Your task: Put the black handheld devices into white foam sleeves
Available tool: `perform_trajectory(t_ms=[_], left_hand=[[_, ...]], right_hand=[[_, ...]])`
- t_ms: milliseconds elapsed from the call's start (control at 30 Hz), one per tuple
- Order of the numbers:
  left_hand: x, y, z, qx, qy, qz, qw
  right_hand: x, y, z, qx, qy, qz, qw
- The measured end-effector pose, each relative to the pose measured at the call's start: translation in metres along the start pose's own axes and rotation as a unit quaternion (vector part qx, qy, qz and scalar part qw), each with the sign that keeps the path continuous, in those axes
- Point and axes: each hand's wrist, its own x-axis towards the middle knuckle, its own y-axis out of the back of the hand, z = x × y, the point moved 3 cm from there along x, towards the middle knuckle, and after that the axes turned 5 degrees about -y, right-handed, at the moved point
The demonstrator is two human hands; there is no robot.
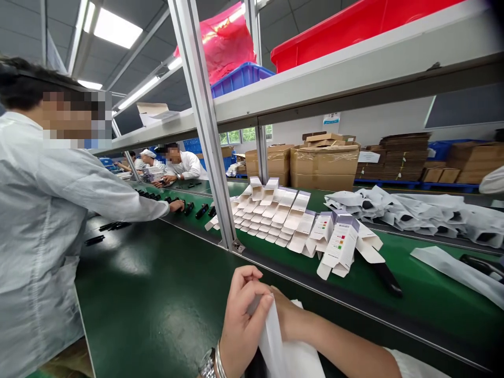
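At the near edge of a green worktop (149,310), the left hand (244,325) and the right hand (287,315) hold a white bag (285,352) upright at the bottom of the view, with its lower part cut off by the frame. The left hand is closed, its fingers curled over the bag's upper part. The right hand presses in just behind the bag with its fingers hidden, so its grip cannot be told. A light pinch near the top edge would probably keep the thin material from creasing. Beyond a metal upright (207,121), white cartons (268,215) stand in staggered rows, the nearest printed with coloured marks (338,247) and lying beside a dark bar (388,278). Further right lie a heap of white bags (413,215) with dark contents and a single bag (452,273). To the left, a co-worker in a white coat (39,226) reaches one hand (177,206) towards black parts (200,211) on the worktop. Overhead, a shelf (346,89) carries a red crate (354,37) and a blue crate (240,79).
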Motion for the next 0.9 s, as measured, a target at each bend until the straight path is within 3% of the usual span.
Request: perform_trajectory(t_ms=[67,167,300,400,500,767,900], left_hand=[[0.000,0.003,0.002,0.004,-0.019,0.004,1.000],[0.000,0.007,0.004,0.007,-0.032,0.022,0.999],[0.002,0.008,0.004,0.019,-0.011,0.004,1.000],[0.001,0.002,0.003,0.051,-0.008,-0.047,0.998],[-0.001,-0.003,0.001,0.088,-0.010,-0.079,0.993],[-0.004,-0.004,-0.002,0.085,-0.008,-0.078,0.993],[-0.004,0.001,0.010,-0.004,-0.021,-0.041,0.999]], right_hand=[[-0.002,0.001,-0.006,-0.003,0.001,0.034,0.999],[-0.005,0.029,0.002,0.138,-0.032,0.127,0.982],[-0.017,0.099,0.034,0.304,-0.092,0.356,0.879],[-0.034,0.138,0.039,0.341,-0.059,0.451,0.823],[-0.046,0.150,0.030,0.344,-0.020,0.476,0.809],[-0.040,0.132,0.005,0.274,0.004,0.436,0.857],[-0.045,0.135,-0.003,0.293,0.008,0.464,0.836]])
